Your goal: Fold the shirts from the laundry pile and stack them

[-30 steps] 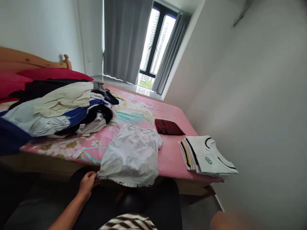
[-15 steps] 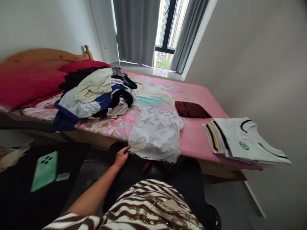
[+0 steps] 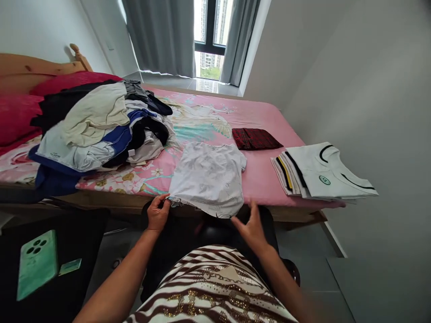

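A white T-shirt (image 3: 207,179) lies spread on the bed in front of me, its hem hanging slightly past the near edge. Some dark print shows along that hem. My left hand (image 3: 158,212) pinches the hem's left corner between thumb and fingers. By the right corner is my right hand (image 3: 251,228), fingers apart, with the thumb close to the fabric; whether it touches, I cannot tell.
Loose clothes form a big heap (image 3: 101,125) on the left of the bed. A dark red plaid folded cloth (image 3: 256,139) and a stack of folded white shirts (image 3: 333,172) lie to the right. A green phone (image 3: 38,262) rests on a black surface at lower left.
My right hand has come into view beside the shirt's right corner. My left hand now grips the left corner, and the shirt lies flatter. The view has shifted right.
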Demonstrator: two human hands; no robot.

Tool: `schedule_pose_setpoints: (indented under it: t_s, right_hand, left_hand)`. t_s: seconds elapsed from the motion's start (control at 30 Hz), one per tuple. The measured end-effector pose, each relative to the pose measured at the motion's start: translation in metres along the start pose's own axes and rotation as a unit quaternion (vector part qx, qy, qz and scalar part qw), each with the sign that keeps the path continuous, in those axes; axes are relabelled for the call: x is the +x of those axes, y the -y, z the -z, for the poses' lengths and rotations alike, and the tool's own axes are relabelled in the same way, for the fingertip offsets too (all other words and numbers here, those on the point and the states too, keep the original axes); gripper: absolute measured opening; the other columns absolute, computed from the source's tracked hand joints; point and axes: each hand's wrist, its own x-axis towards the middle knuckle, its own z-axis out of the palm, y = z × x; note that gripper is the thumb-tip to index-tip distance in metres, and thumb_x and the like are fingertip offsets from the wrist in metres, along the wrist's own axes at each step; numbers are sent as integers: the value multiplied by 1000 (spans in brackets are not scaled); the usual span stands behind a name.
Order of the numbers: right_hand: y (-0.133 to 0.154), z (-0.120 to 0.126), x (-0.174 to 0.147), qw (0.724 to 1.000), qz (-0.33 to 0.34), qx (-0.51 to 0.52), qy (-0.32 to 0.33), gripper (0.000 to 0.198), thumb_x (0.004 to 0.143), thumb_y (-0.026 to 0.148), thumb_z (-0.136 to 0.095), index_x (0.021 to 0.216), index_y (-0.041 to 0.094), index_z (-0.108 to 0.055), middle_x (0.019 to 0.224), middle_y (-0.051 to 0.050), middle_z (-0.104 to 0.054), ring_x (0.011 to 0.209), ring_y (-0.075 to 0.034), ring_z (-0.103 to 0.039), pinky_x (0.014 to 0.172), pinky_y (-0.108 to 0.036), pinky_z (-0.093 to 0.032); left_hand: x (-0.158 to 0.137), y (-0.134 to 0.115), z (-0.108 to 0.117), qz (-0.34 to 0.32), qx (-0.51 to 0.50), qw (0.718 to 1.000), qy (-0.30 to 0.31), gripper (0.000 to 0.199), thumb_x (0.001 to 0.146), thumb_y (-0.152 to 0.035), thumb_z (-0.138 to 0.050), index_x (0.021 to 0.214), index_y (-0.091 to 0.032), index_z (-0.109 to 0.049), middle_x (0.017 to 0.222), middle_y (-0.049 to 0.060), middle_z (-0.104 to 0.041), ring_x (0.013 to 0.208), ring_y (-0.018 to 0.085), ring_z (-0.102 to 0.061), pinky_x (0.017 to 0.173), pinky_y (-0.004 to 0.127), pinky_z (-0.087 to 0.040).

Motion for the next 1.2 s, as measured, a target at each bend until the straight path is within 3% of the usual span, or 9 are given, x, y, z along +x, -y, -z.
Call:
schedule_pose_setpoints:
  t_s: [0.13,0.3,0.4,0.47,0.57,0.7,0.8,1.03,1.2]
  right_hand:
    - [6,-38,-21,991,34,-116,49,96,76,53,-62,148,16,-9,147,-19,-26,137,-34,-22,106,-56,-25]
    - [28,-69,6,976,112,-183,43,91,74,48,-63,146,12,-19,149,-19,-23,139,-35,-14,109,-59,-9]
    - [31,-74,29,976,116,-182,19,78,73,30,-59,143,13,-27,146,-16,-32,137,-33,-20,110,-57,-5]
    - [20,-67,41,981,95,-169,-2,66,72,17,-52,137,16,-39,137,-11,-46,132,-29,-30,110,-54,-7]
    - [-11,-36,56,991,34,-127,-27,39,74,11,-43,108,20,-61,110,-7,-64,110,-24,-50,104,-46,-26]
    - [-42,20,71,992,-21,-104,-74,29,77,16,-41,97,17,-62,96,-10,-64,91,-23,-54,88,-37,-39]
    - [-42,43,78,986,-57,-100,-119,29,78,20,-38,98,16,-58,98,-11,-60,92,-23,-52,85,-36,-40]
    - [-48,36,64,981,-130,-97,-102,28,77,24,-36,94,17,-56,97,-9,-57,93,-21,-52,83,-32,-39]
    - [-80,21,48,963,-249,-59,-89,30,74,28,-38,93,16,-59,89,-10,-62,78,-22,-56,69,-32,-42]
  left_hand:
    - [6,-34,-4,4,-6,1000,-13,34,77,-38,-54,96,-15,-69,82,2,-69,62,10,-55,62,22,-46]
    - [15,-62,-3,-41,13,999,14,33,78,-39,-55,98,-17,-71,72,0,-69,54,9,-52,57,22,-45]
    - [27,-72,8,-99,44,994,29,32,80,-39,-55,99,-19,-71,79,1,-71,61,11,-58,64,24,-49]
    - [39,-75,22,-148,78,985,49,31,81,-38,-54,100,-21,-70,86,2,-73,68,13,-62,70,26,-51]
    - [55,-71,45,-217,137,961,102,29,83,-36,-52,102,-21,-69,94,4,-73,81,17,-66,79,29,-51]
    - [60,-57,62,-255,207,924,194,29,83,-30,-50,103,-22,-68,96,4,-72,87,19,-65,82,30,-49]
    - [51,-53,56,-228,252,919,199,28,80,-25,-50,100,-23,-70,89,4,-70,85,19,-63,78,30,-48]
    - [44,-58,48,-166,199,957,132,28,81,-26,-46,101,-22,-66,94,2,-70,82,16,-64,78,26,-47]
    - [45,-62,57,-122,260,948,135,27,81,-30,-47,102,-23,-62,82,0,-70,72,17,-63,67,25,-44]
